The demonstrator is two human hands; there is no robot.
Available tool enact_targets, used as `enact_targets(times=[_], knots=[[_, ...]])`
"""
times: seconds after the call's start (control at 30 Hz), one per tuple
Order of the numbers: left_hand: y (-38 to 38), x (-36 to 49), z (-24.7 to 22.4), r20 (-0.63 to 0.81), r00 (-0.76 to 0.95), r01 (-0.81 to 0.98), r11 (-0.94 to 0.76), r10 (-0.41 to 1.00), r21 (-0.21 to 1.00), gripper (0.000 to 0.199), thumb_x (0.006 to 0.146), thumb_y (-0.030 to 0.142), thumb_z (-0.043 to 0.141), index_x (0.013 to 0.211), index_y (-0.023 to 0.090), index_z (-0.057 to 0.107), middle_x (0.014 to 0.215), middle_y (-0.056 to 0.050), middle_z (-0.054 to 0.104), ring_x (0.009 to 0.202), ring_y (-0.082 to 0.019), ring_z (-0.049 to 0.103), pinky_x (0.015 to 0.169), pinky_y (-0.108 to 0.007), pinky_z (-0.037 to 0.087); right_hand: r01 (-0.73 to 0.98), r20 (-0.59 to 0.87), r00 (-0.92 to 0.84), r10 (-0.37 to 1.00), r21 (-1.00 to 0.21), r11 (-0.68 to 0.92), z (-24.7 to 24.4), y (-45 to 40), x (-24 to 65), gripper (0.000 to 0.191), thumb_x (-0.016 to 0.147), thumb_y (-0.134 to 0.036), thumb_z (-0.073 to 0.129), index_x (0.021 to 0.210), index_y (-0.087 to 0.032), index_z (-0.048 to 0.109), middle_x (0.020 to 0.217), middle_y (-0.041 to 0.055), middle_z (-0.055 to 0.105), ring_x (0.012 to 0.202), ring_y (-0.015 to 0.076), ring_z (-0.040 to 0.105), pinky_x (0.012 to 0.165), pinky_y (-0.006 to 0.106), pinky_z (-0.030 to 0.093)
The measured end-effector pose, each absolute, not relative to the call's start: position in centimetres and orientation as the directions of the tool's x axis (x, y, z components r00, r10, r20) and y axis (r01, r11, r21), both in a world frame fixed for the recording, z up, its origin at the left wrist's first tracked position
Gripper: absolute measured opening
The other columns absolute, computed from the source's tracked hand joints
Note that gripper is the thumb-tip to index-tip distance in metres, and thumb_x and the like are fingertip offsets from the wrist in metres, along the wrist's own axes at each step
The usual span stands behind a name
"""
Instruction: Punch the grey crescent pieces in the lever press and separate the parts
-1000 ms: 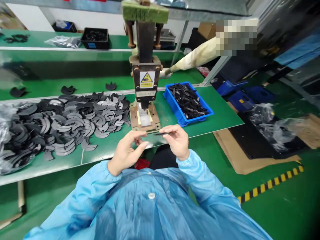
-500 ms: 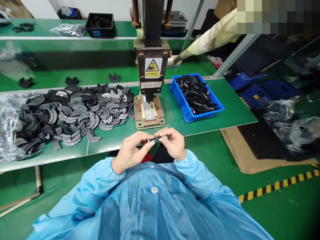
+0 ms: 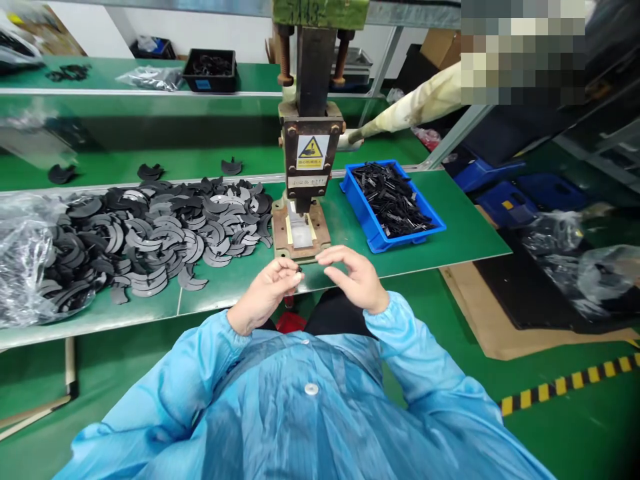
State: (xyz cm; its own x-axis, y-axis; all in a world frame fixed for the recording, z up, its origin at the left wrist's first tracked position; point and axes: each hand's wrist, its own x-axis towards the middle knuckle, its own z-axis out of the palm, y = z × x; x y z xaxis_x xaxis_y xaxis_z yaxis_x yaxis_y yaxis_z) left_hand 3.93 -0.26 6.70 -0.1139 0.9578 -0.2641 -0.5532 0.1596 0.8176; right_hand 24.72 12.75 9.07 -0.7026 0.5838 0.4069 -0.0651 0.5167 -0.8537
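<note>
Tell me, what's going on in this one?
Someone in a blue coat is at a green bench, facing a press. The left hand pinches a small dark piece; the right hand is open, apart from it. A pile of curved dark parts lies to the left, a blue bin of black pieces to the right.

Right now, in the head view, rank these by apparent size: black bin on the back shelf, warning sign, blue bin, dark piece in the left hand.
1. Blue bin
2. Black bin
3. Warning sign
4. Dark piece, only partly visible in the left hand
</note>
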Motion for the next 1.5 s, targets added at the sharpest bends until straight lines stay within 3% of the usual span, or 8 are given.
enact_targets(times=[0.13,0.37,0.53,0.77,1.0,1.2,1.37,1.5], knots=[[-0.4,3.8,7.2,-0.255,-0.134,-0.686,0.096,0.958,0.721,0.049,0.077,0.033,0.099,0.119,0.023,0.075,0.094,0.000,0.074,0.075,-0.010,0.065,0.067,-0.023,0.052,-0.028,0.465,-0.660,0.590,-0.800,0.600,9.8,12.3,24.4,0.019,0.098,-0.034,0.073,0.115,-0.026,0.074,0.113,0.0065,0.077,0.109,0.0196,0.073,0.101,0.041,0.061],[-1.4,5.0,6.0,-0.228,-0.287,-0.747,-0.068,0.930,0.662,0.035,0.077,0.034,0.101,0.101,0.024,0.078,0.093,0.001,0.078,0.085,-0.012,0.073,0.082,-0.025,0.060,0.026,0.513,-0.653,0.557,-0.720,0.693,7.2,6.9,20.8,0.033,0.089,-0.038,0.084,0.112,-0.025,0.066,0.105,0.0053,0.071,0.099,0.0193,0.068,0.087,0.037,0.060],[-2.4,4.8,5.0,-0.179,-0.330,-0.696,-0.111,0.927,0.709,0.033,0.080,0.036,0.099,0.100,0.024,0.076,0.097,0.000,0.083,0.084,-0.012,0.075,0.079,-0.024,0.060,0.050,0.589,-0.618,0.520,-0.631,0.774,6.6,6.4,20.2,0.013,0.094,-0.029,0.074,0.102,-0.025,0.065,0.097,0.0036,0.071,0.089,0.0173,0.067,0.079,0.036,0.057],[-3.8,3.6,3.6,-0.066,-0.346,-0.511,-0.129,0.936,0.850,0.028,0.086,0.036,0.095,0.103,0.024,0.076,0.109,-0.005,0.087,0.097,-0.019,0.083,0.090,-0.033,0.066,0.046,0.644,-0.598,0.477,-0.567,0.822,6.2,7.2,20.9,0.021,0.092,-0.022,0.075,0.112,-0.025,0.067,0.100,0.0061,0.072,0.090,0.0180,0.069,0.077,0.036,0.059],[-4.5,2.3,3.8,0.207,-0.364,-0.054,-0.243,0.908,0.969,0.014,0.094,0.030,0.086,0.105,0.024,0.079,0.109,-0.007,0.085,0.105,-0.021,0.081,0.094,-0.037,0.066,0.044,0.633,-0.618,0.467,-0.565,0.824,5.5,7.4,21.1,0.021,0.093,-0.023,0.074,0.114,-0.025,0.069,0.102,0.0067,0.075,0.093,0.0194,0.071,0.079,0.038,0.061],[-2.6,-0.7,5.8,0.492,-0.240,0.555,-0.297,0.837,0.777,0.009,0.098,0.028,0.080,0.106,0.024,0.081,0.100,-0.006,0.083,0.093,-0.019,0.077,0.087,-0.035,0.062,0.086,0.607,-0.628,0.487,-0.568,0.818,8.0,9.9,22.2,0.022,0.098,-0.027,0.069,0.119,-0.024,0.072,0.109,0.0088,0.076,0.103,0.0208,0.073,0.089,0.042,0.065],[3.6,-3.5,6.0,0.481,-0.302,0.716,-0.137,0.823,0.684,0.018,0.103,0.036,0.070,0.109,0.023,0.082,0.106,-0.005,0.083,0.089,-0.020,0.075,0.085,-0.035,0.060,0.162,0.843,-0.234,0.485,-0.458,0.874,17.5,17.1,24.3,0.032,0.109,-0.038,0.052,0.099,-0.023,0.079,0.097,0.0051,0.074,0.101,0.0182,0.073,0.098,0.042,0.063],[9.0,-4.4,5.2,0.450,-0.248,0.821,-0.061,0.858,0.568,0.023,0.104,0.032,0.065,0.114,0.022,0.083,0.114,-0.008,0.083,0.102,-0.025,0.075,0.096,-0.038,0.058,-0.238,0.923,0.040,0.382,-0.362,0.901,26.7,21.6,23.8,0.057,0.106,-0.067,0.043,0.123,-0.020,0.071,0.104,0.0032,0.073,0.098,0.0105,0.077,0.080,0.027,0.062]])
